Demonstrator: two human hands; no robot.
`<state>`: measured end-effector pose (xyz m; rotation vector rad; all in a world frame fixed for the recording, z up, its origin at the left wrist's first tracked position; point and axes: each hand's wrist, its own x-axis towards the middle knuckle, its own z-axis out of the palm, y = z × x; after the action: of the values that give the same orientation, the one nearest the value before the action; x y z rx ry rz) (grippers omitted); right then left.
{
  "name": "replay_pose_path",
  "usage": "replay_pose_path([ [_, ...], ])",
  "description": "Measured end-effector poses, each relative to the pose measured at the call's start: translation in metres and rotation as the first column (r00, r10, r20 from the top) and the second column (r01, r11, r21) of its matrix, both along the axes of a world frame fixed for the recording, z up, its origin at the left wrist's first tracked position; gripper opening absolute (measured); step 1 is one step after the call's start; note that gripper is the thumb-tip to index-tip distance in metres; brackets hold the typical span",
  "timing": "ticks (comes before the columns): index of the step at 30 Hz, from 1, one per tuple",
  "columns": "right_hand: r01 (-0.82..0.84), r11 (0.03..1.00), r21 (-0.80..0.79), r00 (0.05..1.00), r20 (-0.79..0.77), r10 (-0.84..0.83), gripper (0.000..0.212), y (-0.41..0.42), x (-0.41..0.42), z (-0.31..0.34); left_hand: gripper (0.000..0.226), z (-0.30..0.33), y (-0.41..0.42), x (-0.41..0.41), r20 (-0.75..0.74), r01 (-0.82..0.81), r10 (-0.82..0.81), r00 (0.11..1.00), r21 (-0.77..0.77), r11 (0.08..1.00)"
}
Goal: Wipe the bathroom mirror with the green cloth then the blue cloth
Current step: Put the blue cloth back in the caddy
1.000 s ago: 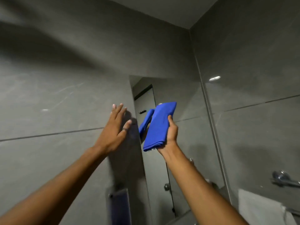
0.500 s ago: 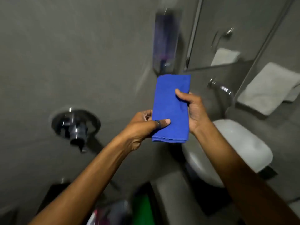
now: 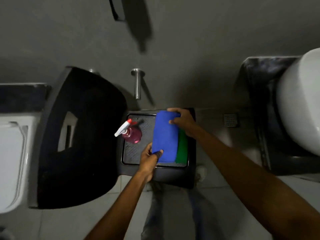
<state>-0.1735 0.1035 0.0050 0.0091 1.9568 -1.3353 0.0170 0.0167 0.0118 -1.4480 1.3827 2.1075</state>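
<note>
The folded blue cloth [image 3: 165, 137] is held flat over a dark tray [image 3: 133, 153] on a low stand. My left hand [image 3: 149, 155] pinches its near corner. My right hand [image 3: 181, 122] grips its far end. The green cloth [image 3: 181, 149] lies on the tray just right of the blue one, partly covered by it. The mirror is out of view.
A pink spray bottle [image 3: 130, 133] with a white and red trigger stands at the tray's left. A black toilet seat [image 3: 78, 135] sits to the left, a white basin [image 3: 301, 108] to the right. A metal wall fitting [image 3: 137, 83] projects above the tray. My legs show below.
The view swung from the mirror down to the floor. The blue cloth, first in my right hand alone, is now held by both hands and lowered over the tray beside the green cloth.
</note>
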Motion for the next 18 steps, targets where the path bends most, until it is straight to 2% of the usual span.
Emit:
replay_pose_path([
  [3,-0.032,0.999,0.040,0.999,0.029,0.031,0.054,-0.022,0.008,-0.058,0.031,-0.055,-0.011,0.011,0.040,-0.068,0.069,0.997,-0.035,0.997],
  [6,-0.079,0.992,0.102,0.997,0.025,0.077,0.055,-0.036,0.018,-0.090,0.031,-0.092,-0.020,0.017,0.064,-0.026,0.032,0.997,-0.093,0.995],
  [8,-0.098,0.987,0.127,0.995,0.026,0.096,0.057,-0.039,0.024,-0.099,0.031,-0.102,-0.023,0.018,0.088,0.052,-0.037,0.995,-0.173,0.984],
  [10,-0.112,0.979,0.169,0.993,-0.010,0.115,0.056,-0.038,0.026,-0.095,0.034,-0.096,-0.022,0.017,0.115,0.216,-0.188,0.975,-0.328,0.920],
  [12,-0.126,0.957,0.262,0.977,-0.137,0.166,0.057,-0.030,0.025,-0.072,0.050,-0.075,-0.018,0.012,0.139,0.397,-0.384,0.913,-0.521,0.755],
  [14,-0.128,0.947,0.295,0.917,-0.328,0.226,0.060,-0.016,0.020,-0.036,0.059,-0.040,-0.011,-0.004,0.089,0.439,-0.527,0.845,-0.677,0.590],
  [16,-0.115,0.933,0.340,0.773,-0.560,0.299,0.064,0.003,0.011,0.010,0.062,0.007,-0.004,-0.029,0.029,0.350,-0.623,0.782,-0.847,0.400],
  [18,-0.038,0.903,0.429,0.564,-0.736,0.373,0.067,0.017,-0.005,0.067,0.063,0.066,-0.001,-0.062,-0.005,0.188,-0.680,0.733,-0.960,0.209],
])
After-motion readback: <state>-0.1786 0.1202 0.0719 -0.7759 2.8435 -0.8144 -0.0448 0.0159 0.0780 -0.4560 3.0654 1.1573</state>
